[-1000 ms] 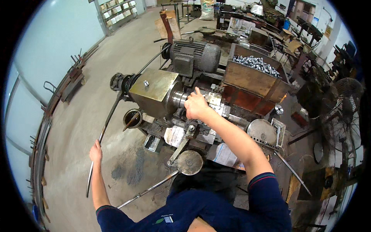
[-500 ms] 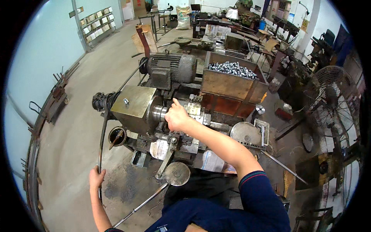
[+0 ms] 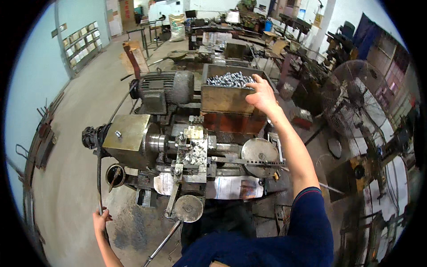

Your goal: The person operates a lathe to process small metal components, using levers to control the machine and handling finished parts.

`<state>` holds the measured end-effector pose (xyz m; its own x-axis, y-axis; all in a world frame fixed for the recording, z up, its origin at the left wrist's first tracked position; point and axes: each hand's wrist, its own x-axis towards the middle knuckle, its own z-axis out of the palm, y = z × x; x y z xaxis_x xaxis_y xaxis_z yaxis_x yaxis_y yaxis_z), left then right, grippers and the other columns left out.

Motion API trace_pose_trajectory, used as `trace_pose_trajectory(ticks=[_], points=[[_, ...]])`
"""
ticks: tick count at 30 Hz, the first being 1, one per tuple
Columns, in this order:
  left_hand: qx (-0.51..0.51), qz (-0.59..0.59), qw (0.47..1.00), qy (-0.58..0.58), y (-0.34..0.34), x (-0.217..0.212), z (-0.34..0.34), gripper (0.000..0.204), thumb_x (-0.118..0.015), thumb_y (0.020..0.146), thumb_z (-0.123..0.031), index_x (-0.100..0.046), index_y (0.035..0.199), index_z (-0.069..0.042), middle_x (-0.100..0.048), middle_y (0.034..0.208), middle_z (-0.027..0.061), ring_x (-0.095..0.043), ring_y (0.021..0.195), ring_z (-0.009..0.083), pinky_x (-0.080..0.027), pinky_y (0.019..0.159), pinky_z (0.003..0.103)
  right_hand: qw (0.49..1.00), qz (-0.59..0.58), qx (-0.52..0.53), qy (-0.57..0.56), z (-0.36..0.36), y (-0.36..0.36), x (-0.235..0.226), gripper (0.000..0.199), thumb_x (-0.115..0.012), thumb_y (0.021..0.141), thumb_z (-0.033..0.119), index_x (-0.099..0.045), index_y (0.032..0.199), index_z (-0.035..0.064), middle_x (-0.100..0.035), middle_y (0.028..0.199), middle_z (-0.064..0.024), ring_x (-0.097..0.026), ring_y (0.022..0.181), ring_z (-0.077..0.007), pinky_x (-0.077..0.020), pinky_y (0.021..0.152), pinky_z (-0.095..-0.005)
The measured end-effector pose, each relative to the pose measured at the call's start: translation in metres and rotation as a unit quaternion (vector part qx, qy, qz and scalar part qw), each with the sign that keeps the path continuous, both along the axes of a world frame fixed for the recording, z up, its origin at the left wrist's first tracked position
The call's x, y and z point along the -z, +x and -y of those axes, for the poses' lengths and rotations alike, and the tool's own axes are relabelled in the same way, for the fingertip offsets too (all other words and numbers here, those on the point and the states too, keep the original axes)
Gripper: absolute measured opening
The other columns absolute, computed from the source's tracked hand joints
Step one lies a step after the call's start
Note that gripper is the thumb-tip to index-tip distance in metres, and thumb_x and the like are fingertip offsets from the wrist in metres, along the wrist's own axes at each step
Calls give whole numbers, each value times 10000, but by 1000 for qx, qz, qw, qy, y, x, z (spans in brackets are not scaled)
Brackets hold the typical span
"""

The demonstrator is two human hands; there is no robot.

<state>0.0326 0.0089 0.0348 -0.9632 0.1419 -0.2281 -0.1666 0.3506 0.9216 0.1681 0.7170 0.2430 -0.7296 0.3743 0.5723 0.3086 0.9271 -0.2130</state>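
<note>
My right hand (image 3: 263, 94) is over the front right edge of a rusty metal bin (image 3: 224, 100), thumb and fingers apart, with nothing visible between them. Small shiny metal parts (image 3: 229, 80) fill the bin in a heap. At lower left, my left hand (image 3: 102, 216) is closed round a long dark rod (image 3: 98, 178) that runs down beside the lathe headstock (image 3: 126, 131). The bright chuck (image 3: 156, 143) faces the chip-strewn tool slide (image 3: 191, 153); whether a part sits in the chuck is hard to make out.
A greasy motor (image 3: 164, 86) stands behind the headstock. A pot with a brush (image 3: 115, 175) hangs at the lathe's left front. Round plates (image 3: 189, 208) and a long lever (image 3: 162, 244) lie close to my body. A large caged fan (image 3: 356, 95) stands at right.
My right hand has moved from beside the chuck, rightward and away from me, to the bin, and its fingers have spread. My left hand stays on the rod. The view has shifted right.
</note>
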Motion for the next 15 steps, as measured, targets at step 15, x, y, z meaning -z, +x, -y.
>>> trace_pose_trajectory(ticks=[15], points=[[57,138,986,-75,2,-28,-22,428,-490,899,-294,-472,1271,-82,-514,1212,170,-534,1041,299,-394,905,468,850,54,353,-388,32,456,167,328,-571,584,168,-666,850,1,-659,845,-153,-636,785,-286,-491,712,-319]])
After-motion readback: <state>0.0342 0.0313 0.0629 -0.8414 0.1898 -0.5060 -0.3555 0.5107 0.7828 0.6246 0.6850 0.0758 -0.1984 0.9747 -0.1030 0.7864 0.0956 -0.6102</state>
